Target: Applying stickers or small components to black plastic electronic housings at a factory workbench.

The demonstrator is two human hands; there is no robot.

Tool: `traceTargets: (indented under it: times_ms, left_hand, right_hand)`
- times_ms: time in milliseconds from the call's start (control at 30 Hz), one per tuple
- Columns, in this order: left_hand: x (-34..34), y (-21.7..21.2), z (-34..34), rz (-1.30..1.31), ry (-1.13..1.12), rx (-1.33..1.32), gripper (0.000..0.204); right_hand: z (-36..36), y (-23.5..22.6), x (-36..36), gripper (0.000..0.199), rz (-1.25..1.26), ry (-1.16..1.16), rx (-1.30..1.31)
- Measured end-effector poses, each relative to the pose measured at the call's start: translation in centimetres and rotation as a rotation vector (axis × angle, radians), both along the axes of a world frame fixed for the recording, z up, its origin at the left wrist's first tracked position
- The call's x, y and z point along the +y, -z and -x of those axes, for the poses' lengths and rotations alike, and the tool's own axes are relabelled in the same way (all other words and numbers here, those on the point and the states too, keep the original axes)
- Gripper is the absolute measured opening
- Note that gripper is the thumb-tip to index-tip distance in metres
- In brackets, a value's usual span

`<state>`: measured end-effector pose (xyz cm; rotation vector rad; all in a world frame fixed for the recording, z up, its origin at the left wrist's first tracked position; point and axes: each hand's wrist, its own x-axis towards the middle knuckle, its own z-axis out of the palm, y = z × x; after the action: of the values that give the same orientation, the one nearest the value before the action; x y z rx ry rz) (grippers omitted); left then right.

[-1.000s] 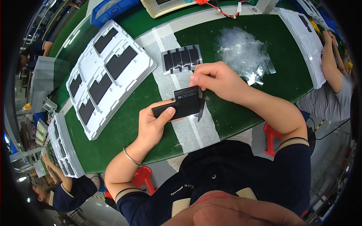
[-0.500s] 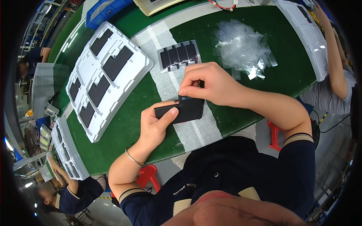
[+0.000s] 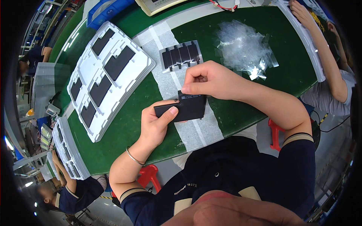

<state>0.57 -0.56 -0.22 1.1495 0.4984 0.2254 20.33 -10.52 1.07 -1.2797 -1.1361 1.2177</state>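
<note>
My left hand grips a black, L-shaped battery pack, thumb on its face and fingers behind. It is held above the paper strip near the table's front. My right hand is closed in a pinch at the pack's upper edge, beside the notch. Anything between those fingertips is too small or hidden to make out. A small printed patch shows on the pack just below them. Beyond my hands lies a clear sheet carrying several black strips.
To the left, stacked white trays hold black L-shaped pieces; another tray stack sits at the near left. A heap of clear film pieces lies right of the sheet. A blue bin stands far left. A co-worker's arm reaches in at right.
My right hand has lifted slightly off the pack's face toward its upper edge, uncovering more of the printed patch. My left hand stays nearly still. The co-worker's arm at right has moved.
</note>
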Motion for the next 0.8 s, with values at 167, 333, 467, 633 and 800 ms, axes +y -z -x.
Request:
traceTargets:
  times_ms: [167, 333, 467, 633, 800]
  left_hand:
    - [-0.2, -0.3, -0.2, 0.018, -0.009, 0.002, 0.018]
    - [0.0, -0.1, -0.1, -0.013, -0.022, 0.048, 0.018]
    - [0.1, 0.2, 0.1, -0.016, -0.027, 0.007, 0.018]
    - [0.1, 0.5, 0.1, -0.023, -0.020, -0.003, 0.018]
    - [-0.1, -0.4, -0.3, 0.079, -0.049, -0.037, 0.018]
  right_hand:
    - [-0.3, -0.2, -0.2, 0.019, 0.030, 0.002, -0.041]
    - [0.1, -0.3, -0.5, 0.019, -0.158, 0.084, -0.374]
    - [-0.8, 0.0, -0.4, 0.020, -0.041, 0.030, -0.190]
    - [-0.9, -0.6, -0.5, 0.018, -0.019, -0.007, -0.261]
    - [-0.6, -0.7, -0.4, 0.013, -0.129, 0.007, -0.257]
